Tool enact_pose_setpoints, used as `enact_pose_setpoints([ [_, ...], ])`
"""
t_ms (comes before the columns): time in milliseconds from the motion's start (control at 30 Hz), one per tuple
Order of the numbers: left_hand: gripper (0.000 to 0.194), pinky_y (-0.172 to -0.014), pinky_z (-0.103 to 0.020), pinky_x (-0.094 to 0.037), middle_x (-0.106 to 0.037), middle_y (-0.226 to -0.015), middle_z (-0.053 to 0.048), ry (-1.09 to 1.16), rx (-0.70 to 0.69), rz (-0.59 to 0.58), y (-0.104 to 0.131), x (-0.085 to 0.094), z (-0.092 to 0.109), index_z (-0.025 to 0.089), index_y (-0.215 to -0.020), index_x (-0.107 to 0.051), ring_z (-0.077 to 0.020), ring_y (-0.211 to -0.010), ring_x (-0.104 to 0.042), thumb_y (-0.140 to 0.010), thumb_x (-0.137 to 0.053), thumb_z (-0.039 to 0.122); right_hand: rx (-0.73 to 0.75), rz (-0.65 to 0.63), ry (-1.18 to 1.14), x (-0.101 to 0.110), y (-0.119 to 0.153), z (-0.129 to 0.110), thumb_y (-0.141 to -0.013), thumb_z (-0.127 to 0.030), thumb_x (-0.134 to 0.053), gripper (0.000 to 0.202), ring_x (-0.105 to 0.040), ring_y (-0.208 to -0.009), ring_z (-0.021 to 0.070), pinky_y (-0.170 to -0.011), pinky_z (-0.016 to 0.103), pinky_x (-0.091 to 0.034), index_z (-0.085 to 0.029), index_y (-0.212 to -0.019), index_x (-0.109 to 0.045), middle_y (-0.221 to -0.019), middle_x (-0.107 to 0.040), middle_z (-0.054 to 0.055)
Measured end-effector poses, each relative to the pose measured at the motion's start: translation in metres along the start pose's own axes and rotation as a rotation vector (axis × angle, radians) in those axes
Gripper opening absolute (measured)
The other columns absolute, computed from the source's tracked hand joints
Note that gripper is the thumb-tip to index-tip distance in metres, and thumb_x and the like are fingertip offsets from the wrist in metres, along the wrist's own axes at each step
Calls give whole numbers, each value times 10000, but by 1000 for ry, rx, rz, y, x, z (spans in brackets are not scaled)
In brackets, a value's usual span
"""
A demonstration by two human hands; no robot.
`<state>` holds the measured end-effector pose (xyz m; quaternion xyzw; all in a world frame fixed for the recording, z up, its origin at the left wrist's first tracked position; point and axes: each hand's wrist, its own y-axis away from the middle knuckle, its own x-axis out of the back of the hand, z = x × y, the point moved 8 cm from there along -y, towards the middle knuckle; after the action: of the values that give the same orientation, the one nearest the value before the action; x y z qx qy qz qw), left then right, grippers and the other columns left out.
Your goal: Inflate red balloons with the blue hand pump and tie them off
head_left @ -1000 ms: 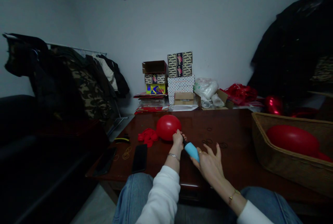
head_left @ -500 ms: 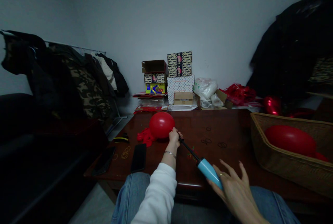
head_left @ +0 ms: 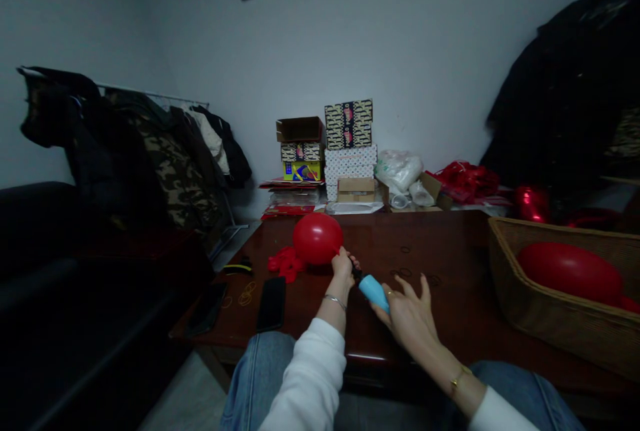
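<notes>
A round red balloon (head_left: 318, 239), partly inflated, sits just beyond my left hand (head_left: 345, 262). The fingers of that hand are closed around the balloon's neck, where the black nozzle end of a hand pump meets it. My right hand (head_left: 407, 304) grips the pump's light blue body (head_left: 373, 292) between thumb and palm, its other fingers raised. The pump is pushed in, with its blue part close to my left hand. Left of the balloon lies a pile of flat red balloons (head_left: 287, 264).
A wicker basket (head_left: 550, 304) with a larger red balloon (head_left: 570, 272) stands at the right. Two dark phones (head_left: 271, 304), yellow rubber bands (head_left: 247, 293) and dark bands (head_left: 401, 272) lie on the brown table (head_left: 450, 237). Stacked boxes (head_left: 350, 171) stand at the back.
My right hand has pushed the blue pump body forward and left toward my left hand, so the black shaft that showed before is mostly covered. The view has shifted slightly.
</notes>
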<state>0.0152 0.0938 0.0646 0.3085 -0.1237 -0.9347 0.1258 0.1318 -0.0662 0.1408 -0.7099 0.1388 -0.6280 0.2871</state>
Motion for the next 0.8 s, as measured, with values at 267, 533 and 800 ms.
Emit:
enact_pose_setpoints([
  [267,266,-363,-194,-273,-378,-463,54,-26,24,10,1,3,-7,189,-689,-398,-76,-334,-354,-914,-392,331,-14,5,-20,-9,4,-1,-880,-355,-477,319,-553,-1114,277,-1091,551,-70,-130,-1010,-662,-883,-727,84],
  [533,262,-371,-183,-265,-372,-470,61,-9,15,-8,-3,1,4,194,-701,-380,-67,-342,-345,-922,-385,336,24,41,-36,12,48,24,-848,-387,-519,312,-551,-1122,276,-1095,578,-66,-178,-1038,-651,-916,-728,43],
  [800,282,-376,-181,-268,-367,-473,64,-3,10,7,-4,4,2,196,-700,-381,-67,-347,-348,-905,-423,387,51,55,14,19,72,32,-846,-383,-506,299,-548,-1129,283,-1085,609,-65,-202,-1035,-651,-941,-724,39],
])
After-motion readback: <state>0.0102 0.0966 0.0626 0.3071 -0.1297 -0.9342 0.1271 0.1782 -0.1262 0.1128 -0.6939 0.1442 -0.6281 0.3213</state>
